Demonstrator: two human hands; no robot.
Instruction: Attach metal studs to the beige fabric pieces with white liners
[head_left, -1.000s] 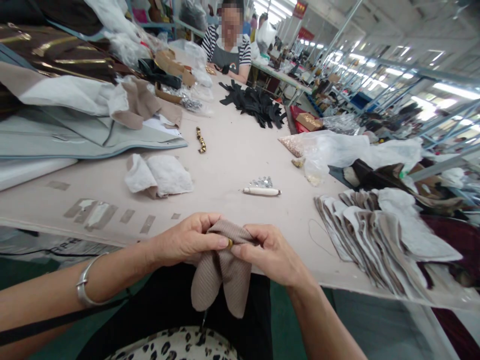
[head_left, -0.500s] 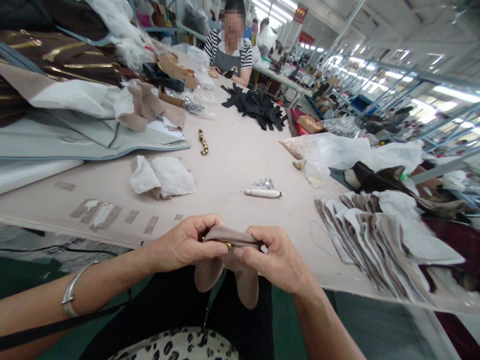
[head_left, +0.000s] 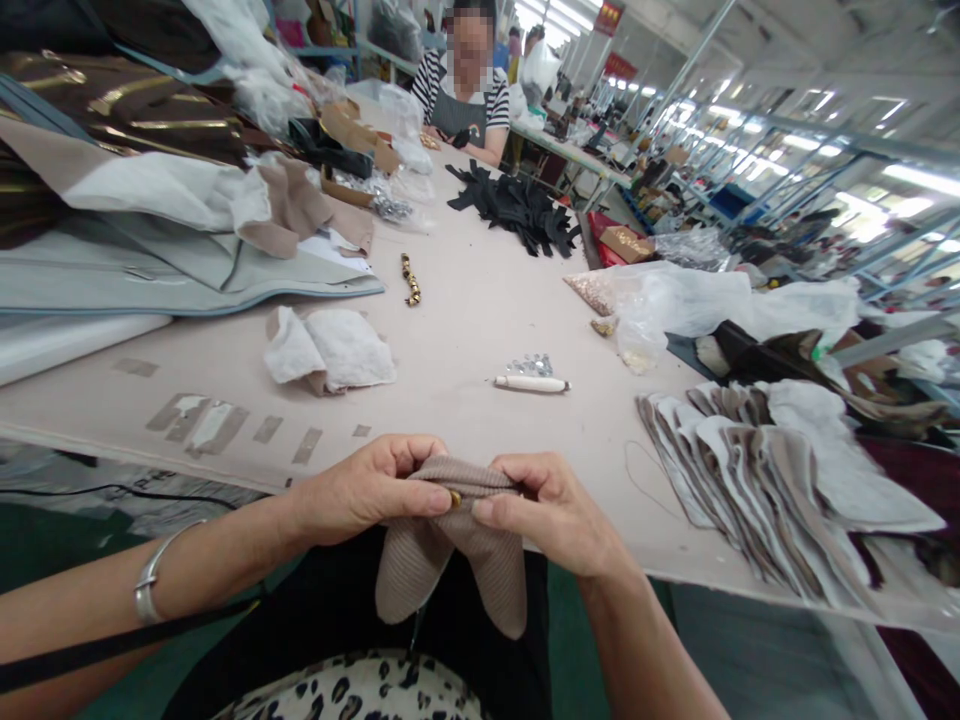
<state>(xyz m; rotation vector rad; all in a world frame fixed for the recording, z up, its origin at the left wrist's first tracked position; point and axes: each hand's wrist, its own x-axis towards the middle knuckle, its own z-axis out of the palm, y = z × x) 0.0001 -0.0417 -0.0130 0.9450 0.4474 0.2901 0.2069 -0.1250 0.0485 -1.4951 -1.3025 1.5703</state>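
Observation:
A beige ribbed fabric piece is held between both hands at the table's front edge, with two rounded flaps hanging over my lap. My left hand pinches its upper left side; the thumb presses beside a small gold metal piece on the cloth. On the upper right side, my right hand grips the same fabric between thumb and fingers. Beyond the hands lie a white pen-like tool and small clear or silvery bits. A folded white-and-beige fabric piece rests to the left.
Stacked beige and white fabric pieces stand at the right, near plastic bags. Grey fabric covers the left. Black strips and a gold metal string lie farther back. A person sits across the table.
The fabric's two flaps now hang lower and show more of their ribbed face. Both hands keep their hold, and the view has shifted slightly.

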